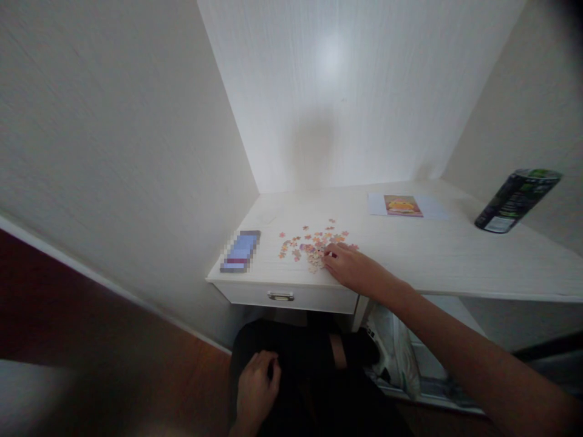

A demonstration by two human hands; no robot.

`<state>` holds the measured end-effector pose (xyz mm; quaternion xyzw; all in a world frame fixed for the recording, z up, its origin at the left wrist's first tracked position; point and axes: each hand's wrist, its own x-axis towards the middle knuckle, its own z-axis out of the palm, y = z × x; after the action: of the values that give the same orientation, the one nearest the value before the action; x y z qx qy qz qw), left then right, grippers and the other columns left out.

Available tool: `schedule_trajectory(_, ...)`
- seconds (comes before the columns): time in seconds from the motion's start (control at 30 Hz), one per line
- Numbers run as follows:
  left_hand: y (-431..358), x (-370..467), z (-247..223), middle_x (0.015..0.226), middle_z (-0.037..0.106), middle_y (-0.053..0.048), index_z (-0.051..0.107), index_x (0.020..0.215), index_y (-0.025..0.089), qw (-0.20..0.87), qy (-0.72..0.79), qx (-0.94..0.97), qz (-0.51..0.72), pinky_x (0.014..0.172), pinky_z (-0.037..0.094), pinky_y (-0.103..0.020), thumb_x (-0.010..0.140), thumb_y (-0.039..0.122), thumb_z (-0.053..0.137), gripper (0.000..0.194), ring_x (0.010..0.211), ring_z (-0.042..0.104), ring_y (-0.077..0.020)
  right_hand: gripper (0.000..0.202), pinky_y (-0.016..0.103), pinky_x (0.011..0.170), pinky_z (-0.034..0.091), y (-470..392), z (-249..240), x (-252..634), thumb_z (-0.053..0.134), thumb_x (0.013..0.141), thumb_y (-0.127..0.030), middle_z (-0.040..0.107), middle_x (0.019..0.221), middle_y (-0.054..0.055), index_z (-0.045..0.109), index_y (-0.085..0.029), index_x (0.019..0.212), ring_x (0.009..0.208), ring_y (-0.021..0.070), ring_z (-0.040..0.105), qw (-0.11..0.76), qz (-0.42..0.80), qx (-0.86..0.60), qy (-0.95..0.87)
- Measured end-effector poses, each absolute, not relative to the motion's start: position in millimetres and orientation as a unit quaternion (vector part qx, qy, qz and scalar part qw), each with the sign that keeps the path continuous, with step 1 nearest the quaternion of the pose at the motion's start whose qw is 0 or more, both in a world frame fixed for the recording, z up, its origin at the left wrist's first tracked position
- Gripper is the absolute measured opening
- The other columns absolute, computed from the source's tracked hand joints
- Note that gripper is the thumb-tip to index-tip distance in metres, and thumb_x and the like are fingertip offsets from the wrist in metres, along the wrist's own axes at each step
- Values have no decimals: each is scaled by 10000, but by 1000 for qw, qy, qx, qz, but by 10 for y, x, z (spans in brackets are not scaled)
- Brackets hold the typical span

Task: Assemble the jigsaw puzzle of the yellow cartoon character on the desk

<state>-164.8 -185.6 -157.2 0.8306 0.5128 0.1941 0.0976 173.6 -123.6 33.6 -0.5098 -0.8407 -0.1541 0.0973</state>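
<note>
Small pink, orange and cream jigsaw pieces lie loosely scattered and partly heaped on the white desk. Over the right side of this heap is my right hand, its thumb and fingertips pinched together on what looks like a single jigsaw piece, mostly hidden by the fingers. Down on my dark-clothed lap rests my left hand, fingers loosely curled in, with nothing visible in them. A picture card with an orange-yellow figure lies flat behind and to the right of the pieces.
A phone with a blurred screen lies at the desk's left edge. On the right stands a dark can. Beneath the desktop are a drawer with a metal handle and a shelf holding a plastic bag. Panels enclose the desk's left, back and right.
</note>
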Motion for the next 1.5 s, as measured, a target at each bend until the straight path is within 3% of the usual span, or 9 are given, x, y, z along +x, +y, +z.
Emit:
schedule_trajectory(0.3,-1880,-1655,-1556,894,673,-24,634,931,222,96,516,833,175,862,523,-403,921,230,451,184,863,646,-197,183,370,909,437,-1251,296,1711,517,942,-222,628,999,125,681,-148,909,982,230,552,233,-15,-530,-816)
schedule_trajectory(0.6,-1937,-1638,-1473,906,682,-32,649,927,216,85,524,829,177,935,508,-393,910,207,451,199,878,649,-185,262,330,817,435,-1188,335,1646,444,973,-196,586,910,116,671,-140,855,866,210,542,206,-38,-546,-811)
schedule_trajectory(0.97,-1858,-1598,-1502,895,682,-31,655,914,211,81,524,830,174,851,525,-353,907,219,464,192,866,647,-190,172,285,744,462,-1070,344,1860,609,822,-160,716,881,44,741,-188,929,791,167,626,280,106,-573,-763)
schedule_trajectory(1.13,-1858,-1613,-1529,898,682,-27,654,919,208,78,526,831,165,876,520,-369,904,221,472,183,875,648,-191,203,274,720,478,-1005,346,1882,632,800,-162,743,904,37,746,-196,963,765,161,645,283,117,-571,-762)
schedule_trajectory(1.33,-1879,-1603,-1502,933,685,-37,656,942,207,76,530,829,160,863,515,-363,912,233,467,194,900,646,-196,198,313,783,511,-1175,408,1994,558,901,-230,753,982,54,739,-192,971,860,191,676,324,57,-577,-747)
schedule_trajectory(1.5,-1880,-1597,-1493,893,675,-23,650,904,215,87,531,828,159,862,502,-351,921,231,446,205,865,637,-178,242,400,875,512,-1468,325,2065,501,939,-195,741,975,101,742,-171,948,930,243,661,263,-30,-546,-795)
